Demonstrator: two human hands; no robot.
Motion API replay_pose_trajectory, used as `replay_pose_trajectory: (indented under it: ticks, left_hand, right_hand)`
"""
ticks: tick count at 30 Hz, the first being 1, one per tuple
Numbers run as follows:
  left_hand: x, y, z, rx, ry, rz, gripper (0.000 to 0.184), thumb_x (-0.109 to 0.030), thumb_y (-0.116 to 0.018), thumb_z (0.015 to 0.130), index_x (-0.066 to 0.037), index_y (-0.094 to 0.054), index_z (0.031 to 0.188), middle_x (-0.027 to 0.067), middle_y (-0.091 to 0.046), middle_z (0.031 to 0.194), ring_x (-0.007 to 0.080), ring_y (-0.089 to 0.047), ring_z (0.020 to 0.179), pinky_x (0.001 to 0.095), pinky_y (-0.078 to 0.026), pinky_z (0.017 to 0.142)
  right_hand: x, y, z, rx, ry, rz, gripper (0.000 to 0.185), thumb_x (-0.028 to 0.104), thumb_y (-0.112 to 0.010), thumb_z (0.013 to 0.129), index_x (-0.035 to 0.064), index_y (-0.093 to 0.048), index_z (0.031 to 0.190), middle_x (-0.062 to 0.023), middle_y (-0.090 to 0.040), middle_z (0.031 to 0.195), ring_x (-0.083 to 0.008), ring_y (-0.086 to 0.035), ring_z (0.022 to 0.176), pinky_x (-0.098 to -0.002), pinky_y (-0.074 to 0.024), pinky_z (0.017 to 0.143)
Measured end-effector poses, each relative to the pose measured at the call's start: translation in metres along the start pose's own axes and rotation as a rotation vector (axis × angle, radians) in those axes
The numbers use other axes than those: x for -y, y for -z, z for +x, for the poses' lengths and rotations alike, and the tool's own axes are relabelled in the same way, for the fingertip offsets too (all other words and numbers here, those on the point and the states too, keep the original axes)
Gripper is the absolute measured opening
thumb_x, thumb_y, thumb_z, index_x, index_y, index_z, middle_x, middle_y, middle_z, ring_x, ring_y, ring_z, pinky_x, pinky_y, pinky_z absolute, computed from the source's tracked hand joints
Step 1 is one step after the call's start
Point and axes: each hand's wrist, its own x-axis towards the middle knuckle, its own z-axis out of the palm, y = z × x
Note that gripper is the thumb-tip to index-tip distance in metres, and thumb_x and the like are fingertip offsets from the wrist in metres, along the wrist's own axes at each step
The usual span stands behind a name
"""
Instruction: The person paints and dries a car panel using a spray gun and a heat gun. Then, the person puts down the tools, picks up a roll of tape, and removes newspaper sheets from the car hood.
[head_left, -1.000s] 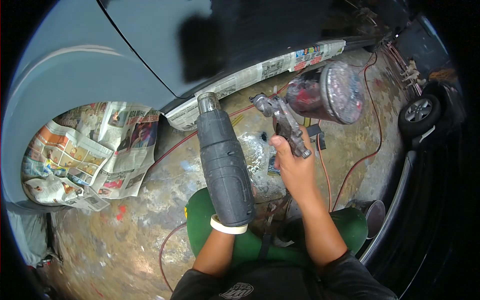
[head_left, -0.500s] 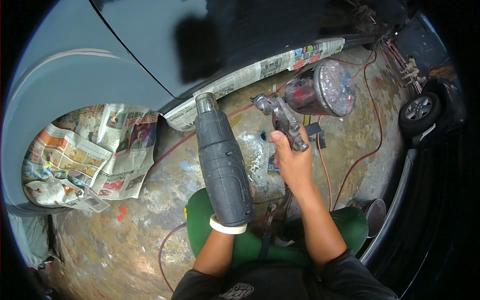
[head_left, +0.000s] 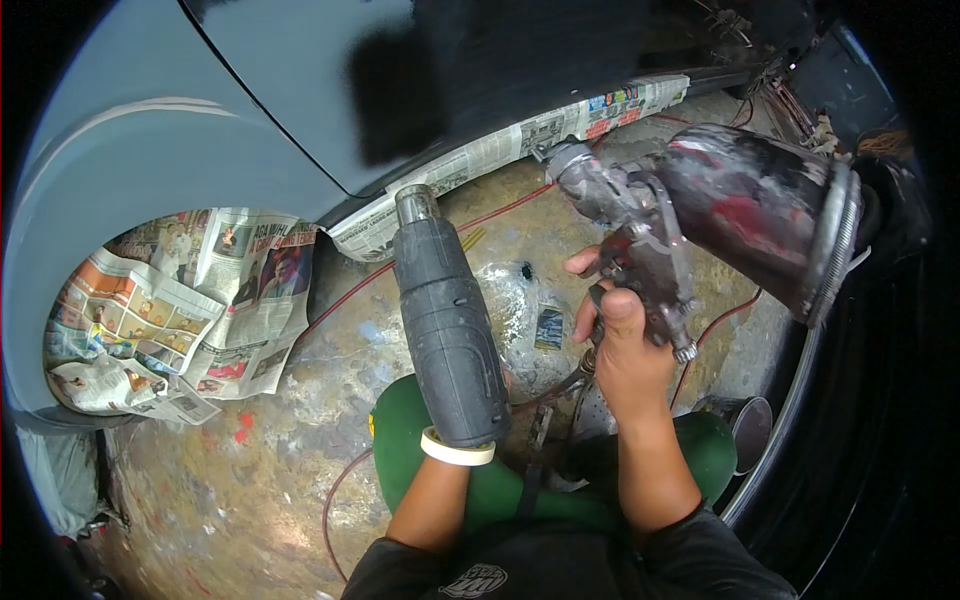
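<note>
A dark grey heat gun (head_left: 445,335) points its metal nozzle at the car's side. My left hand (head_left: 507,382) is almost wholly hidden under it, with only a sliver of finger showing at its edge; the hand appears wrapped round its handle. Round my left wrist sits a roll of cream masking tape (head_left: 457,447). My right hand (head_left: 632,350) grips a paint-stained spray gun (head_left: 640,245), its fingers about the handle and trigger. The spray gun's large, paint-smeared cup (head_left: 755,205) leans out to the right, and its nozzle faces the car.
Grey and black car panels (head_left: 270,70) span the top. Newspaper (head_left: 250,300) covers the wheel arch, and a newspaper strip (head_left: 480,160) lines the lower door edge. A red hose (head_left: 350,292) crosses the stained floor (head_left: 260,480). Another dark vehicle (head_left: 850,470) stands close on the right.
My right hand has raised the spray gun nearer the camera and slightly right, turning it so the cup's side shows. The heat gun has barely moved.
</note>
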Motion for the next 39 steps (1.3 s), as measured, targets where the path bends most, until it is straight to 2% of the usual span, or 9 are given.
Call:
replay_pose_trajectory:
  ticks: [6, 9, 12, 14, 17, 21, 27, 33, 39]
  left_hand:
    - [-0.007, 0.008, 0.001, 0.086, -0.076, 0.108, 0.047, -0.039, -0.040, 0.107, -0.011, -0.043, 0.145, 0.0103, -0.052, 0.134, 0.0252, -0.050, 0.120, 0.0447, -0.041, 0.107]
    - [-0.012, 0.006, -0.001, 0.117, -0.023, -0.020, 0.047, -0.038, -0.040, 0.107, -0.009, -0.042, 0.144, 0.0105, -0.052, 0.135, 0.0246, -0.049, 0.120, 0.0431, -0.040, 0.109]
    - [-0.026, -0.005, 0.002, -0.043, -0.242, 0.203, 0.044, -0.004, -0.052, 0.089, -0.004, -0.047, 0.133, 0.0081, -0.055, 0.114, 0.0199, -0.058, 0.098, 0.0351, -0.049, 0.089]
    - [-0.027, -0.009, 0.003, -0.153, -0.310, 0.176, 0.049, 0.012, -0.057, 0.081, -0.001, -0.049, 0.128, 0.0077, -0.056, 0.105, 0.0179, -0.062, 0.087, 0.0318, -0.054, 0.079]
    - [-0.032, -0.011, 0.002, -0.198, -0.222, -0.145, 0.047, 0.010, -0.056, 0.083, 0.000, -0.048, 0.128, 0.0099, -0.054, 0.109, 0.0184, -0.061, 0.086, 0.0331, -0.055, 0.077]
    - [-0.071, -0.014, 0.003, -0.214, -0.336, 0.005, 0.045, 0.006, -0.058, 0.084, 0.001, -0.048, 0.127, 0.0117, -0.051, 0.113, 0.0181, -0.059, 0.084, 0.0342, -0.056, 0.075]
    - [-0.064, -0.012, 0.009, -0.267, -0.407, -0.024, 0.046, 0.005, -0.059, 0.081, 0.001, -0.048, 0.126, 0.0113, -0.050, 0.111, 0.0165, -0.057, 0.082, 0.0342, -0.056, 0.073]
    - [-0.065, -0.013, 0.010, -0.265, -0.433, -0.052, 0.049, 0.006, -0.059, 0.081, 0.001, -0.047, 0.128, 0.0113, -0.050, 0.112, 0.0166, -0.057, 0.083, 0.0337, -0.056, 0.073]
    - [-0.068, -0.013, 0.010, -0.260, -0.425, -0.053, 0.050, 0.006, -0.059, 0.081, 0.000, -0.046, 0.129, 0.0113, -0.051, 0.112, 0.0170, -0.057, 0.083, 0.0342, -0.055, 0.073]
  right_hand:
    - [-0.021, -0.008, 0.003, -0.044, -0.163, -0.139, 0.036, 0.026, -0.070, 0.095, 0.0010, -0.056, 0.117, -0.0025, -0.063, 0.083, -0.0068, -0.053, 0.061, -0.0243, -0.0441, 0.054]
    - [-0.044, -0.006, 0.005, -0.057, -0.254, -0.259, 0.035, 0.030, -0.072, 0.095, 0.0027, -0.058, 0.111, 0.0009, -0.057, 0.069, -0.0081, -0.051, 0.059, -0.0278, -0.0421, 0.052]
    - [-0.050, -0.006, 0.005, -0.046, -0.339, -0.247, 0.035, 0.032, -0.072, 0.095, 0.0031, -0.059, 0.111, -0.0001, -0.058, 0.070, -0.0089, -0.051, 0.057, -0.0285, -0.0420, 0.052]
    - [-0.052, -0.005, 0.005, -0.045, -0.345, -0.259, 0.037, 0.034, -0.072, 0.095, 0.0031, -0.060, 0.111, -0.0018, -0.059, 0.070, -0.0097, -0.052, 0.056, -0.0293, -0.0418, 0.052]
    - [-0.057, -0.003, 0.007, -0.051, -0.351, -0.312, 0.040, 0.037, -0.072, 0.094, 0.0025, -0.060, 0.111, -0.0053, -0.061, 0.070, -0.0125, -0.055, 0.059, -0.0317, -0.0441, 0.054]
    - [-0.071, -0.002, 0.009, -0.052, -0.280, -0.406, 0.044, 0.039, -0.072, 0.093, 0.0017, -0.059, 0.113, -0.0117, -0.065, 0.074, -0.0190, -0.062, 0.066, -0.0362, -0.0485, 0.062]
    - [-0.074, -0.009, 0.003, 0.017, -0.277, -0.462, 0.046, 0.040, -0.073, 0.092, 0.0016, -0.059, 0.112, -0.0188, -0.069, 0.081, -0.0264, -0.067, 0.074, -0.0388, -0.0510, 0.069]
    - [-0.061, -0.016, -0.001, 0.104, -0.286, -0.410, 0.045, 0.037, -0.074, 0.092, 0.0019, -0.059, 0.116, -0.0175, -0.069, 0.081, -0.0251, -0.066, 0.071, -0.0383, -0.0516, 0.067]
    - [-0.047, -0.017, 0.000, 0.195, -0.457, -0.309, 0.045, 0.037, -0.074, 0.092, 0.0022, -0.059, 0.118, -0.0133, -0.065, 0.078, -0.0199, -0.062, 0.070, -0.0362, -0.0504, 0.066]
